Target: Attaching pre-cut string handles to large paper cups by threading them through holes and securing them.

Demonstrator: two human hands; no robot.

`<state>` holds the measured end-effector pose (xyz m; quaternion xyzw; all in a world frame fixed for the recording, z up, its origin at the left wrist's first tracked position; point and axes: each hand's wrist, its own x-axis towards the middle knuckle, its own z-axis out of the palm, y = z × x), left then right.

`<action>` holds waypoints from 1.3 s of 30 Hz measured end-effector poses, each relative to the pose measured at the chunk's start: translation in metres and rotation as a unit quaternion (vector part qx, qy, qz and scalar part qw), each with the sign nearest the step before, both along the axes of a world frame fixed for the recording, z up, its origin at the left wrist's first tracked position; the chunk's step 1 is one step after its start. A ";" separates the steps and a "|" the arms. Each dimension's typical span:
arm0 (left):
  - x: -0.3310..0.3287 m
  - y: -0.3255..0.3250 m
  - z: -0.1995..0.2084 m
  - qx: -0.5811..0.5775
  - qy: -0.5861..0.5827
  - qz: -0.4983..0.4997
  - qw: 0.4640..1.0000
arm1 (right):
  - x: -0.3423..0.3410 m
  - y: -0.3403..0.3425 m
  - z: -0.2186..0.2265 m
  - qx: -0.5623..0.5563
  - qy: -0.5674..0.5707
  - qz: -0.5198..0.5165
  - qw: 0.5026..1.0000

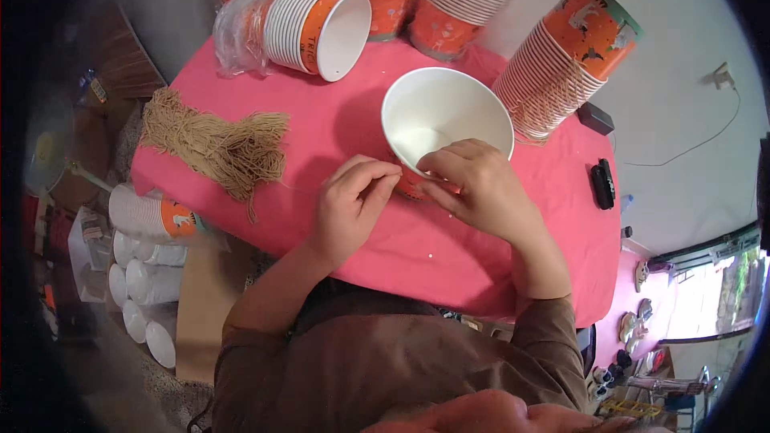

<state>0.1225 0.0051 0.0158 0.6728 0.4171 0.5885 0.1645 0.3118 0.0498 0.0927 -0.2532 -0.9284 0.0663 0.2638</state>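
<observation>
A large paper bucket (449,104), white inside with orange printing outside, stands on the table with its mouth tilted toward me. My right hand (477,184) is closed on its near rim, fingers inside and thumb outside. Just left of that rim, my left hand (357,200) is closed in a pinch. A thin strand seems to run to it from the bundle of tan string (220,144) at the left; the fingertips hide its end. The bucket's outer wall is mostly hidden from me.
A pink cloth (473,273) covers the table. Nested buckets (553,64) wound with string stand at the right, near a black object (602,184) and a dark box (595,119). More stacked buckets (385,0) line the back. A bagged stack (301,32) lies at back left.
</observation>
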 end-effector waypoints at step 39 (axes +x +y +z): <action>0.005 0.007 -0.002 0.027 0.006 0.072 0.997 | -0.018 0.035 0.016 -0.210 -0.081 0.009 0.974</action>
